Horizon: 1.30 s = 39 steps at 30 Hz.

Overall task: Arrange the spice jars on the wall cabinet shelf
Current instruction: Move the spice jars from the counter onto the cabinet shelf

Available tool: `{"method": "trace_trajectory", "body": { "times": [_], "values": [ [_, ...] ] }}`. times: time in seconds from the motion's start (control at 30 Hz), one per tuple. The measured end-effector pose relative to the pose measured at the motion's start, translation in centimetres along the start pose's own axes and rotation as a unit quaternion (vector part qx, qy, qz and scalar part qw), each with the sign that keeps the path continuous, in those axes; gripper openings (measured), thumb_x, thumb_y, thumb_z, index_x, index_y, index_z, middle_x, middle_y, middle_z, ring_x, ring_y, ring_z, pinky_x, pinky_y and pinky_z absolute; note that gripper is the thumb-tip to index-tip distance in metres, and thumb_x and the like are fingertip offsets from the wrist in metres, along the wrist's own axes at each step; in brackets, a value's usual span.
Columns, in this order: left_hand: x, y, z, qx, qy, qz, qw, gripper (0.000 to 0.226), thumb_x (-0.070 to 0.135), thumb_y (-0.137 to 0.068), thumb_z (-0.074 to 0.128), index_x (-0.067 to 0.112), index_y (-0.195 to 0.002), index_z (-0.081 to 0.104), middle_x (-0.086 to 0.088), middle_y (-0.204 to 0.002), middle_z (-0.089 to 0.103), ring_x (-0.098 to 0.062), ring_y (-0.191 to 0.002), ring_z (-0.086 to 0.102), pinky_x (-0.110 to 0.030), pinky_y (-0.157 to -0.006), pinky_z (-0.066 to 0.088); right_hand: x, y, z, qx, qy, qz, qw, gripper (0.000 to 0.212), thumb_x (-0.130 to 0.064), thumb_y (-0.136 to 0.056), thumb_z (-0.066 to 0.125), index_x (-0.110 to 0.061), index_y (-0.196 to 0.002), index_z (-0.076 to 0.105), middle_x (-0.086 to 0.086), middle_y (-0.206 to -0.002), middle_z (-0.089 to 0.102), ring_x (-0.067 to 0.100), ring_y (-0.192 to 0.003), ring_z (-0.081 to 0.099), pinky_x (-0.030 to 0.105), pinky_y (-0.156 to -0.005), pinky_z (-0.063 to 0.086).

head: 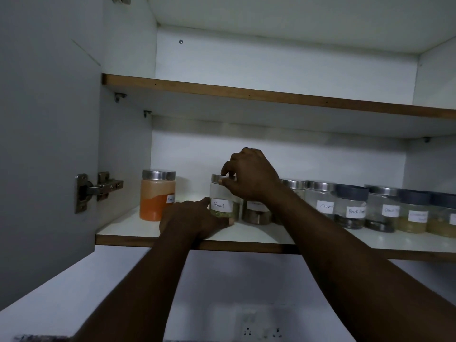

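Note:
A clear jar labelled Fennel (222, 198) with a steel lid stands on the lower cabinet shelf (138, 230). My right hand (249, 176) grips its lid from above. My left hand (192, 218) holds its base, thumb under the front. To the left stands a taller jar of orange-red powder (156, 196). Right of the Fennel jar a row of jars runs along the shelf: one partly hidden behind my right wrist (256, 213), a Cloves jar (320, 201), a Black Pepper jar (351, 208) and several more (414, 213).
The cabinet door (49, 144) stands open at left on a steel hinge (96, 190). An upper shelf (246, 95) spans above. There is a gap on the lower shelf between the orange jar and the Fennel jar. A wall socket (261, 329) lies below.

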<state>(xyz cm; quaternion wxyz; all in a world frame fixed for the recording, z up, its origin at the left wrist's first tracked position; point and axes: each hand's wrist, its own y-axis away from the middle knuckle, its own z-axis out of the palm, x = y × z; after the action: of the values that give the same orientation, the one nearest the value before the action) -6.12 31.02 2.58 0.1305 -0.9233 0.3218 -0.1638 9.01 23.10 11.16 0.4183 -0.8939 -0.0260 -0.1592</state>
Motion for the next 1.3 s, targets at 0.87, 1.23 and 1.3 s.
{"method": "trace_trajectory", "body": {
  "times": [0.87, 1.23, 1.3],
  "values": [
    [0.9, 1.9, 0.0, 0.274, 0.094, -0.04, 0.956, 0.047, 0.061, -0.084, 0.07, 0.018, -0.102, 0.063, -0.004, -0.092, 0.072, -0.018, -0.077, 0.062, -0.031, -0.064, 0.049, 0.5, 1.0, -0.6, -0.001, -0.029, 0.051, 0.998, 0.036, -0.048, -0.093, 0.062, -0.03, -0.123, 0.072, -0.008, -0.114, 0.074, 0.021, -0.111, 0.06, 0.039, -0.098, 0.043],
    [-0.2, 3.3, -1.8, 0.326, 0.265, -0.26, 0.87, 0.1, 0.018, -0.074, 0.086, 0.013, -0.151, 0.023, -0.021, -0.149, 0.034, -0.042, -0.134, 0.039, -0.054, -0.103, 0.046, -7.0, -3.6, 0.0, -0.099, -0.134, 0.007, 0.986, 0.058, -0.01, -0.094, 0.059, -0.024, -0.149, 0.049, -0.001, -0.145, 0.06, 0.023, -0.132, 0.056, 0.042, -0.112, 0.042],
    [-0.6, 3.2, -1.8, 0.297, 0.273, -0.247, 0.881, 0.101, 0.02, -0.078, 0.083, 0.013, -0.154, 0.018, -0.021, -0.151, 0.035, -0.044, -0.134, 0.041, -0.055, -0.105, 0.044, -7.7, -4.4, 0.2, -0.146, -0.109, -0.006, 0.983, 0.066, -0.008, -0.093, 0.058, -0.026, -0.154, 0.042, 0.002, -0.151, 0.055, 0.025, -0.135, 0.053, 0.042, -0.113, 0.041]
  ]
}}
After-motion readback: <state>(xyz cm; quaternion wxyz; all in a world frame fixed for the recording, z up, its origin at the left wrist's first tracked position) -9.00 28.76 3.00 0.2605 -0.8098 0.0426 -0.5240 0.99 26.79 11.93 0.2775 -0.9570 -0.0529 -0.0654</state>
